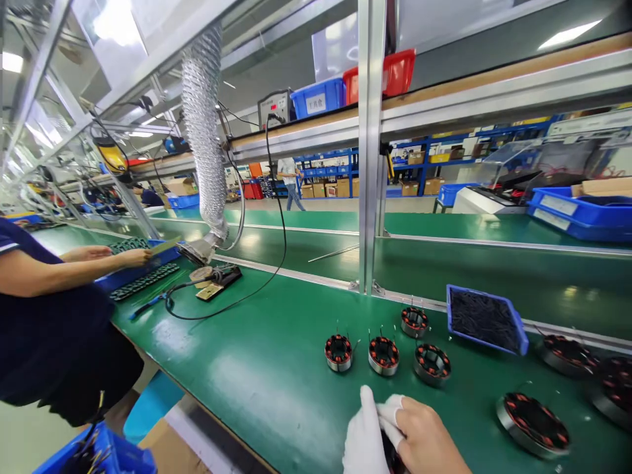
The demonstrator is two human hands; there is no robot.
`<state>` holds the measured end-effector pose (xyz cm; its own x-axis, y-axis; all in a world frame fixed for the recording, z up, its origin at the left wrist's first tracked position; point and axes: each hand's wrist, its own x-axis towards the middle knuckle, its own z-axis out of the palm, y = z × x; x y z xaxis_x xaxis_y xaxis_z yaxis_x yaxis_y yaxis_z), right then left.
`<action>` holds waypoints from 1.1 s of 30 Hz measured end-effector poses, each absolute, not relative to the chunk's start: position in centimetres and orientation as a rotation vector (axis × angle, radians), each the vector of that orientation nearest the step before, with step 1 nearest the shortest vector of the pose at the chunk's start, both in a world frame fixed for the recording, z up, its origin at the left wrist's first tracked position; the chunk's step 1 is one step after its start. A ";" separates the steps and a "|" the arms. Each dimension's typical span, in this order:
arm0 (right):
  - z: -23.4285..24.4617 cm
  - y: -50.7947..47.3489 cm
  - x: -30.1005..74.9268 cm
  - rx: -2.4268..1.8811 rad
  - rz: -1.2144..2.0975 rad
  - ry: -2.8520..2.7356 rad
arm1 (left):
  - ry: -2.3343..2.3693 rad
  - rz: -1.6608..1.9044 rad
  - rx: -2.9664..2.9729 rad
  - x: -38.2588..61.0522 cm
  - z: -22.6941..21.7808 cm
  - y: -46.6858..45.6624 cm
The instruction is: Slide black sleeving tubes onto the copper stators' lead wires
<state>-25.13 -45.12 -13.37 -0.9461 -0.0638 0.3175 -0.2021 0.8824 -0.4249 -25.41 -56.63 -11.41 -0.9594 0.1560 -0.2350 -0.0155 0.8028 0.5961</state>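
Observation:
My left hand (364, 438), in a white glove, and my right hand (424, 438), bare with white-covered fingertips, meet at the bottom edge of the view. Their fingers close together around a small dark part (391, 455), which is mostly hidden. Just beyond them on the green bench mat (257, 368) stand several small round stators with red and black windings (384, 355); the nearest are about a hand's length from my fingers.
A blue tray of black pieces (486, 320) lies behind the stators. Larger wound rings (533, 424) lie to the right. At the left a co-worker's arm (74, 260) reaches over a blue tray, near a soldering stand (217, 280) and a silver duct hose (202, 131). An upright frame post (370, 164) stands mid-bench.

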 end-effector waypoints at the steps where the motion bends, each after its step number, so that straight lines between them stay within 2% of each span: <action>1: -13.0 -44.8 -24.8 0.144 0.792 -2.739 | 2.674 0.964 0.128 -25.2 -11.0 -56.9; 4: -12.2 -43.7 -23.4 -0.141 1.131 -2.618 | 2.362 1.289 0.311 -25.7 -10.2 -58.3; 7: -12.3 -43.2 -22.1 -0.311 1.298 -2.513 | 2.087 1.519 0.446 -27.8 -10.3 -59.5; 15: -10.8 -43.9 -22.2 -0.048 1.415 -2.618 | 2.071 1.401 0.648 -30.0 -10.9 -59.3; 24: -11.8 -44.8 -21.8 0.087 0.983 -2.757 | 2.190 1.359 0.548 -29.0 -11.0 -59.2; 30: -14.5 -44.8 -21.2 0.149 0.597 -2.515 | 2.427 1.216 0.580 -28.4 -11.1 -58.9; 33: -15.5 -44.4 -21.3 0.264 0.404 -2.391 | 2.403 1.140 0.602 -28.3 -10.9 -59.1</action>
<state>-21.35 -44.39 -15.50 -0.7428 -0.0801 0.6647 -0.2941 0.9309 -0.2165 -28.26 -59.10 -10.92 -0.8221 0.5407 -0.1784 0.2038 0.5720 0.7945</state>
